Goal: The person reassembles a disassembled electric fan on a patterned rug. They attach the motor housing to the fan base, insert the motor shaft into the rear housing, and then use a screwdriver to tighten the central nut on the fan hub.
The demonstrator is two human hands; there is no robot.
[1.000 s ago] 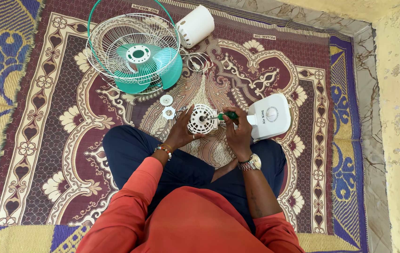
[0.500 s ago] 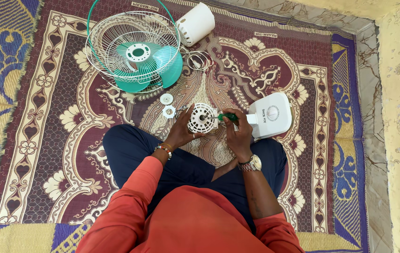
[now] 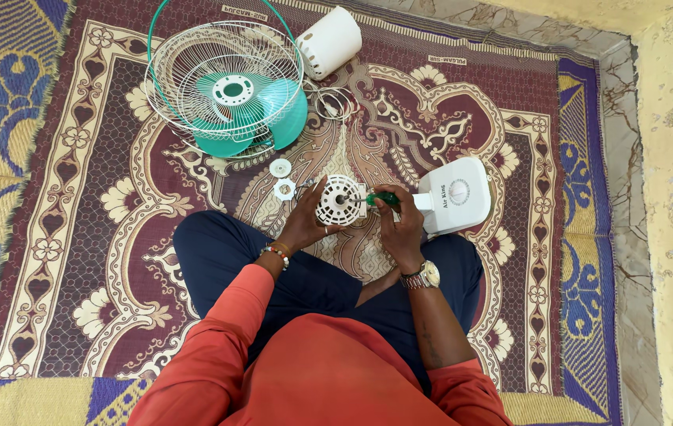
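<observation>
1. The person sits cross-legged on a patterned maroon and cream woven mat, seen from above, with both hands raised over the lap.
2. The left hand cups the round white slotted plastic fan motor housing from its left and lower side; its fingers are curled around the rim, with the thumb up along the left edge.
3. The right hand has its fingers closed around the green handle of a screwdriver, whose shaft lies roughly level and points left, the tip at the housing's right edge.
4. The housing joins on its right to the white rectangular plastic fan base, which lies on the mat just beside the right hand.
5. Two small white round plastic fasteners lie on the mat just left of the housing, one above the other.
6. Farther up the mat sits a white wire fan guard with a teal rim, and teal plastic fan blades showing through it.
7. A white cylindrical plastic cover rests beside the guard's upper right, with a coiled white cord just below it.
</observation>
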